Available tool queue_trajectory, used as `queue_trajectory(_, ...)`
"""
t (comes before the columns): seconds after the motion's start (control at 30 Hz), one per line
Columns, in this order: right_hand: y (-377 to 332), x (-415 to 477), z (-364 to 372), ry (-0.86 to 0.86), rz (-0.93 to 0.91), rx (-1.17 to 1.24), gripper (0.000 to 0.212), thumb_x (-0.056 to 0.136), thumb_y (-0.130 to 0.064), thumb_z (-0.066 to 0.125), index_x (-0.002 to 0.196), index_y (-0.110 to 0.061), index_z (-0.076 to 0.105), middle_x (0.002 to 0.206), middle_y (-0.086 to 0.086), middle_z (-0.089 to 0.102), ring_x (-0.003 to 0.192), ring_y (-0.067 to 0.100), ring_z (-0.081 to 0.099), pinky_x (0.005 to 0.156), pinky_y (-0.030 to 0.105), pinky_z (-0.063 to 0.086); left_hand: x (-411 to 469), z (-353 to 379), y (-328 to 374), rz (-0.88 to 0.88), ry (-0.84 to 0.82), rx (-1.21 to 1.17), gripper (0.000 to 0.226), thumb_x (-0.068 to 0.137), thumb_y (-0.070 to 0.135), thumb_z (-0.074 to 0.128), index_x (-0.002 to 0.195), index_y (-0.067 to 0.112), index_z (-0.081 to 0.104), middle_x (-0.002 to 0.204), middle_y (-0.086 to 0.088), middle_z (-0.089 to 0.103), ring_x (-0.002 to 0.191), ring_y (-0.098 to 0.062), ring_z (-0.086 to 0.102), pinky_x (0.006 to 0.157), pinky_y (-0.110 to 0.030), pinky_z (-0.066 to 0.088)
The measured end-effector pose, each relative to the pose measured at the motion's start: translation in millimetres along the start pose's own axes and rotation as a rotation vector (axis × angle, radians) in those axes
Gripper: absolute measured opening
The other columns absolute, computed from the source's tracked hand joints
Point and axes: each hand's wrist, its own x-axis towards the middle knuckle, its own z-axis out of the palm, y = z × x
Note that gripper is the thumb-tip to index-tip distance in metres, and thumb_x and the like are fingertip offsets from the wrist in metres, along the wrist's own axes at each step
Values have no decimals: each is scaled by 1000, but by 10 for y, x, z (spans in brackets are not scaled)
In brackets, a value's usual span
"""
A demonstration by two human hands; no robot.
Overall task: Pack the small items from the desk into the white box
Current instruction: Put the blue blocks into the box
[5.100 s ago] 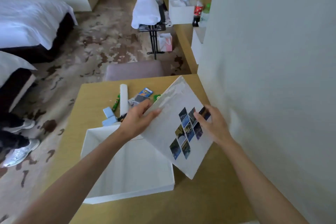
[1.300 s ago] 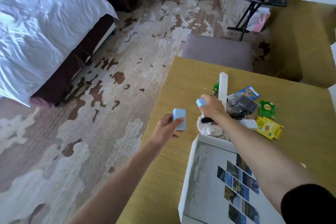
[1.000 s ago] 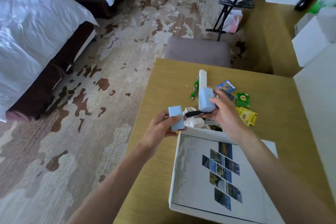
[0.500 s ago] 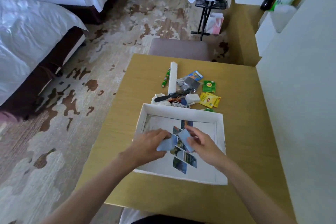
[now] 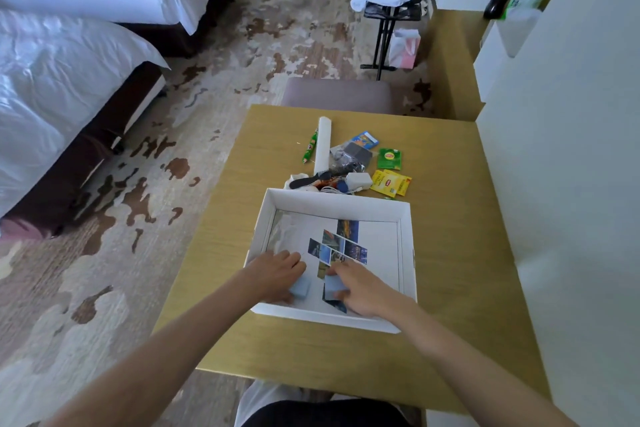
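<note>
both hands are down inside the white box [image 5: 341,205], which sits on the wooden desk [image 5: 460,270] with a sheet printed with small photos [image 5: 337,248] lying flat on its floor. the left hand [image 5: 277,272] rests near the box's near left corner, its fingers curled over a small pale blue block [image 5: 300,287] that touches the box floor. the right hand [image 5: 360,288] is just beside it, fingers pinching a second pale blue block [image 5: 333,286] that lies over the lower photos. the 2 blocks are close together but apart. beyond the far wall of the box, a cluster of small things is on the desk: a white tube [image 5: 322,142] pointing away from the person, a green pen [image 5: 310,146] just left of it, a black comb [image 5: 318,178] lying across its near end, a white charger [image 5: 358,180] with its cable touching the box's far wall, a green tea sachet [image 5: 389,158], 2 yellow tea sachets [image 5: 391,183] overlapping, a blue packet [image 5: 364,139] and a dark item in clear wrap [image 5: 349,153]. a padded stool [image 5: 337,94] stands at the desk's far edge.
</note>
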Motion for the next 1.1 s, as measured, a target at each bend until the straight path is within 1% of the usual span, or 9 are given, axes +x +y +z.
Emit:
queue_trajectory(0.17, -116, 40, 52, -35, -22, 52, 49, 88, -29, 67, 133, -20, 51, 133, 4, 49, 118, 20, 49, 94, 27, 39, -57, -142, -96, 53, -91, 3, 40, 85, 35, 62, 120, 17, 52, 113, -9, 59, 105, -29, 56, 81, -38, 44)
queue_trajectory(0.3, -250, 102, 71, -91, -21, 137, 45, 88, -19, 68, 131, -18, 56, 134, 1, 55, 121, 17, 51, 97, 26, 41, -151, -165, -216, 50, -143, -26, 36, 85, 25, 63, 120, 26, 60, 114, -3, 66, 106, -25, 60, 86, -36, 43)
queue_trajectory(0.4, -341, 138, 100, -125, 8, 181, 45, 85, -22, 71, 128, -21, 58, 130, -2, 60, 114, 14, 55, 97, 30, 47, -206, -138, -268, 85, -113, -6, 32, 87, 22, 60, 119, 26, 63, 111, -2, 69, 102, -24, 62, 86, -35, 42)
queue_trajectory(0.5, -393, 170, 125, -140, 22, 207, 42, 83, -23, 73, 122, -22, 60, 125, -3, 62, 106, 10, 56, 89, 23, 47, -238, -123, -334, 151, -42, 35, 29, 87, 20, 59, 114, 26, 66, 104, -2, 71, 96, -25, 63, 86, -35, 40)
queue_trajectory(0.63, -395, 181, 133, -152, 88, 273, 35, 79, -23, 76, 112, -27, 63, 113, -8, 64, 104, 10, 59, 93, 28, 50, -256, -90, -412, 189, 62, 46, 23, 84, 23, 62, 106, 25, 70, 98, -4, 73, 95, -25, 63, 100, -38, 36)
queue_trajectory(0.73, -406, 204, 136, -159, 138, 302, 31, 75, -24, 79, 97, -33, 60, 102, -14, 62, 97, 8, 60, 84, 23, 51, -244, -82, -424, 170, 53, 22, 20, 82, 24, 64, 101, 22, 71, 96, -5, 74, 94, -25, 64, 107, -40, 31)
queue_trajectory(0.83, -419, 237, 120, -185, 169, 347, 32, 73, -20, 81, 90, -36, 58, 101, -12, 61, 92, 2, 59, 73, 16, 50, -218, -111, -412, 159, 7, -11, 21, 82, 29, 65, 101, 21, 70, 98, -4, 74, 93, -24, 65, 101, -35, 34)
queue_trajectory(0.93, -415, 246, 110, -199, 172, 327, 31, 74, -17, 80, 90, -35, 61, 100, -14, 63, 93, 2, 60, 77, 19, 54, -211, -107, -420, 169, 2, -36, 18, 82, 27, 66, 99, 20, 70, 96, -3, 73, 90, -25, 65, 92, -33, 35)
queue_trajectory(1.1, -424, 239, 130, -177, 148, 291, 32, 76, -25, 78, 105, -28, 67, 97, -20, 64, 90, -2, 60, 76, 14, 50, -214, -86, -430, 192, 60, -47, 19, 86, 36, 61, 95, 22, 70, 92, -3, 74, 87, -24, 65, 86, -31, 34)
